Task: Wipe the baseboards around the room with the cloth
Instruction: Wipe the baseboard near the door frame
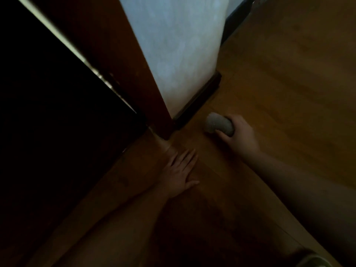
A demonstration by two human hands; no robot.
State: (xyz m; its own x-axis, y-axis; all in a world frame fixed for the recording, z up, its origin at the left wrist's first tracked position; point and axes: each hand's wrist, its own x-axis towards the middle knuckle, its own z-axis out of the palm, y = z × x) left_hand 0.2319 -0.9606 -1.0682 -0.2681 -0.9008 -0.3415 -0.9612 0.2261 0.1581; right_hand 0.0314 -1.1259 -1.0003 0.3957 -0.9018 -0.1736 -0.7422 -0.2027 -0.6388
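Dimly lit, a brown wooden floor (289, 74) fills the frame's right and bottom, meeting a pale wall (179, 54) with a dark baseboard (198, 97) at upper centre. At centre, the left hand (180, 173) lies flat, fingers straight, on the floor. Right of centre, the right hand (240, 134) grips a bunched grey cloth (218, 124) near the baseboard.

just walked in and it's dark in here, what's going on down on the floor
A person is down low by a wall corner. Their right hand grips a balled-up grey cloth just above the wooden floor, close to the dark baseboard but not touching it. Their left hand lies flat on the floor, fingers spread, as if for support. Wiping this stretch hasn't visibly started.
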